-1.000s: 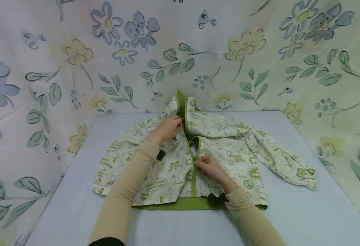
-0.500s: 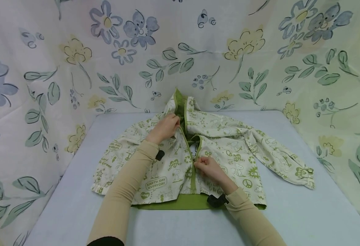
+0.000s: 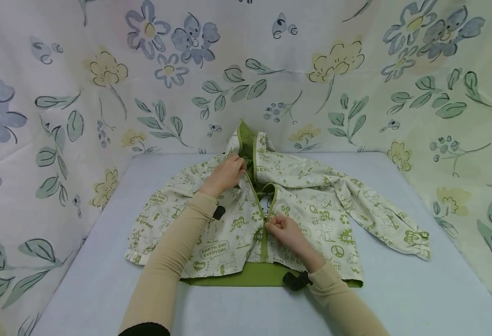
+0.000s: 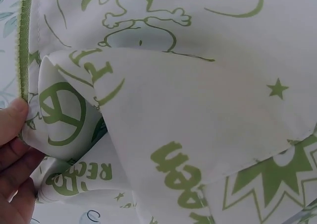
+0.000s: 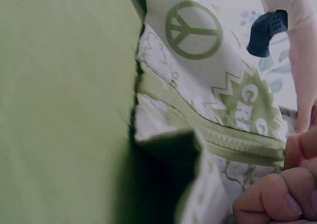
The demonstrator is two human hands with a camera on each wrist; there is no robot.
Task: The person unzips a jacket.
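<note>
A white hooded jacket [image 3: 237, 238] with green print lies front up on the table. Its green zipper [image 3: 264, 249] is joined along the lower part and parts into a V above. High on that opening, near the collar, my left hand [image 3: 226, 175] pinches the left front edge; in the left wrist view the fingers [image 4: 14, 116] hold it beside the zipper teeth. My right hand [image 3: 287, 233] pinches at the point where the two zipper sides meet. The small part between its fingertips is hidden. In the right wrist view, curled fingers [image 5: 270, 196] sit at the zipper's end.
The jacket's green lining [image 3: 246, 275] shows below the front hem. One sleeve [image 3: 388, 224] stretches out to the right over the white table [image 3: 430, 298]. A floral cloth [image 3: 246, 60] hangs behind and at both sides. Each wrist carries a black camera [image 3: 297, 281].
The joined front hem has shifted slightly away from me, baring more green lining. My left hand has moved a little leftward with the edge; my right hand stays almost in place.
</note>
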